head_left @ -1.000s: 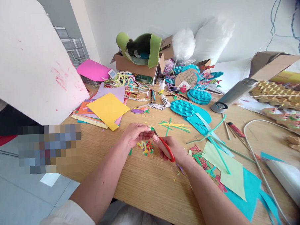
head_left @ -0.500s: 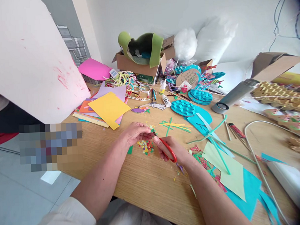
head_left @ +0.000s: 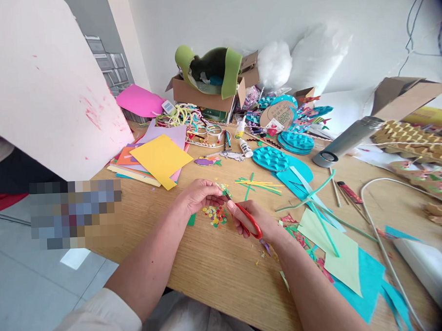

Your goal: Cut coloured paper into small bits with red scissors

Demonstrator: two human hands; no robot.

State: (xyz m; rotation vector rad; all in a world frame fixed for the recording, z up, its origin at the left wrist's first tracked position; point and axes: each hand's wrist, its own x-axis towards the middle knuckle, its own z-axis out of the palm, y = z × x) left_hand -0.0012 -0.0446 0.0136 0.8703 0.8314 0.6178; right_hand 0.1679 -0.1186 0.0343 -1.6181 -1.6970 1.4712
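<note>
Red-handled scissors [head_left: 250, 222] are in my right hand [head_left: 247, 218], with the blades pointing up and left. My left hand [head_left: 203, 194] pinches something small at the blade tips; it looks like a scrap of pale paper, though too small to be sure. Just below both hands lies a pile of small colourful paper discs [head_left: 215, 215]. Green and yellow paper strips [head_left: 260, 184] cross each other to the right of the blades. Behind the hands rests a purple paper fish [head_left: 206, 161].
Coloured paper sheets [head_left: 162, 158] are stacked at left. White glue bottles [head_left: 246, 148] stand at the back. Teal egg-carton discs [head_left: 270, 159], a grey flask [head_left: 346, 140] and a red utility knife [head_left: 349, 192] lie to the right. Pale green paper [head_left: 338, 250] covers scraps at front right.
The scissors' handles have shifted very slightly to the right. Both hands otherwise stay in place, the left still pinching at the blade tips.
</note>
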